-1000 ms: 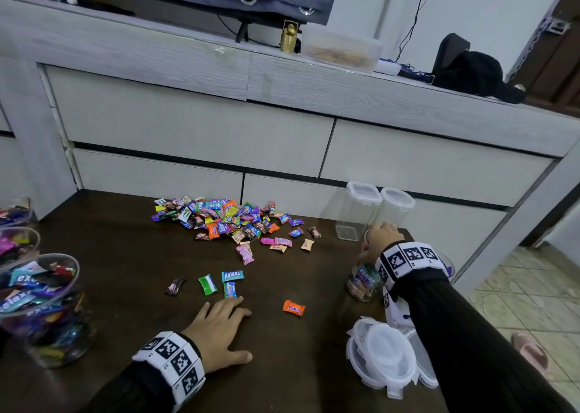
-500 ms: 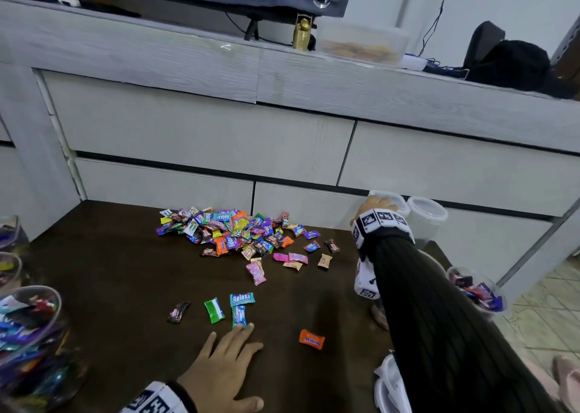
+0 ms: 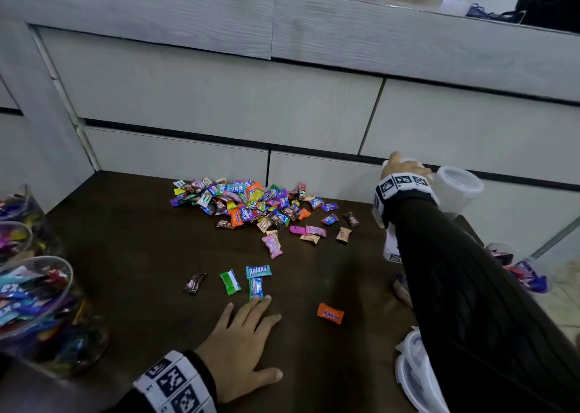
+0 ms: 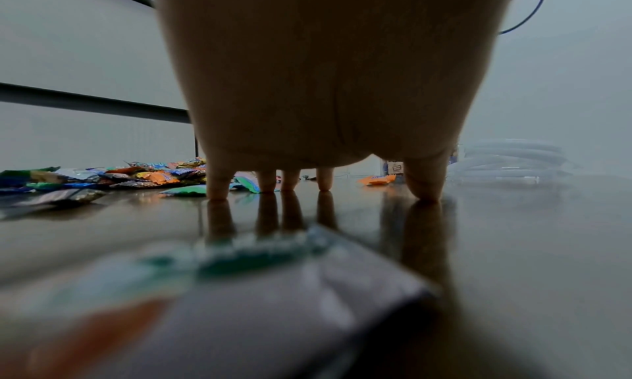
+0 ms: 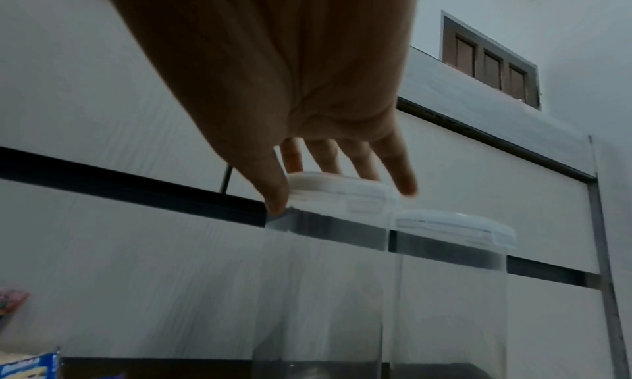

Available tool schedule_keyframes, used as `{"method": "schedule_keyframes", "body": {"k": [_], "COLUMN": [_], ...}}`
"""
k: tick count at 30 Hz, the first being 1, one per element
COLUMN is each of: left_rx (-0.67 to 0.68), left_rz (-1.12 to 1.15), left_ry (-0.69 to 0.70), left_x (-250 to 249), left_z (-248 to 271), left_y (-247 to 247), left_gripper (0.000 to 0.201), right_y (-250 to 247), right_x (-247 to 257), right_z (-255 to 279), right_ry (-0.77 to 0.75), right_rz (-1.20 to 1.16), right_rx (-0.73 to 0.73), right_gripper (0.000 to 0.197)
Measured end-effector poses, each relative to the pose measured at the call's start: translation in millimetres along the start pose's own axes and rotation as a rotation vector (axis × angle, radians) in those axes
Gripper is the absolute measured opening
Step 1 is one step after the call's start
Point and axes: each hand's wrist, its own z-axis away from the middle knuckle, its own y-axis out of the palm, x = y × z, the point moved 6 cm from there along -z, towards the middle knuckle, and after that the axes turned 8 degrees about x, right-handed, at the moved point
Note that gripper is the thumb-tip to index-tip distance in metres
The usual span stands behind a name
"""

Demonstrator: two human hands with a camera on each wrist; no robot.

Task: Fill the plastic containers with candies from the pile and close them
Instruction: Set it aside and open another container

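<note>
A pile of wrapped candies lies at the back of the dark table. My left hand rests flat near the front, fingers straight, tips touching a blue candy. In the left wrist view the fingertips press on the tabletop. My right hand reaches to the back right and sits on a tall clear container. Its thumb is at the edge of the white lid, with fingers over the far side. A second lidded container stands just to its right.
Loose candies lie in front of the pile: green, teal, dark, orange. Candy-filled clear bowls stand at the left edge. Stacked lids lie bottom right. A small candy tub sits right. Grey drawer fronts rise behind.
My right hand has left the small jar at the table's right side and moved back and up onto the tall container's lid. The left hand has stayed flat in place.
</note>
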Motion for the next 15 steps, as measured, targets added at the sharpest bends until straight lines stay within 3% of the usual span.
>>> {"method": "schedule_keyframes", "body": {"k": [5, 10, 15], "left_rx": [-0.023, -0.043, -0.084], "left_rz": [0.012, 0.031, 0.034], "left_ry": [-0.003, -0.007, -0.013], "left_x": [-0.6, -1.5, -1.7], "left_z": [0.3, 2.1, 3.8], "left_y": [-1.4, -4.6, -8.4], "left_gripper": [0.087, 0.087, 0.086], "right_y": [-2.8, -7.3, 1.5], "right_x": [9.5, 22.8, 22.9], "right_z": [24.1, 59.7, 94.2], "right_ry": [-0.154, -0.286, -0.274], "right_rz": [0.045, 0.078, 0.064], "right_rx": [0.041, -0.027, 0.077], "right_gripper": [0.050, 0.030, 0.048]}}
